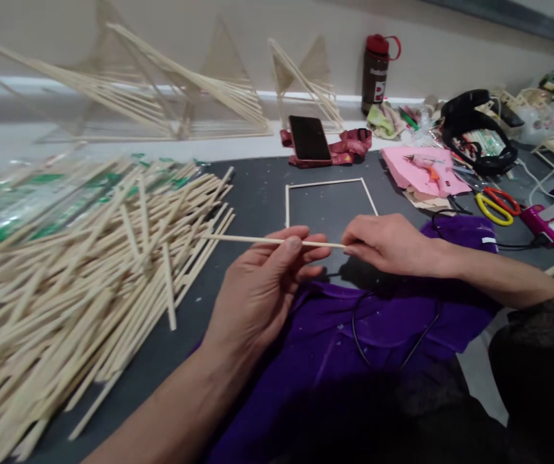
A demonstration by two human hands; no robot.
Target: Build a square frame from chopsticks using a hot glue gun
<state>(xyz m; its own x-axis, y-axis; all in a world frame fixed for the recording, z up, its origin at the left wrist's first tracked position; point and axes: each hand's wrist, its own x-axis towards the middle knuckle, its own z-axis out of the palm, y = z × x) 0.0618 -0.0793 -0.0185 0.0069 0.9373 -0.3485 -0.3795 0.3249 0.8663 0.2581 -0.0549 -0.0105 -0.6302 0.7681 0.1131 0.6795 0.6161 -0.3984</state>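
Both hands hold one thin wooden stick (248, 239) level above a dark grey table (257, 193). My left hand (262, 283) pinches it near the middle with thumb and fingers. My right hand (388, 243) grips its right end with closed fingers. Just beyond the hands lies a three-sided frame of sticks (328, 185), flat on the table. A big heap of loose sticks (78, 270) covers the table to the left. Purple cloth (335, 335) lies under my forearms.
Stick-built triangular structures (171, 96) stand along the back wall. A phone (309, 138) rests on a red strap. A brown bottle (376, 72), pink foam with a glue gun (424, 169), scissors (496, 205), black headphones (475, 125) and cables crowd the right.
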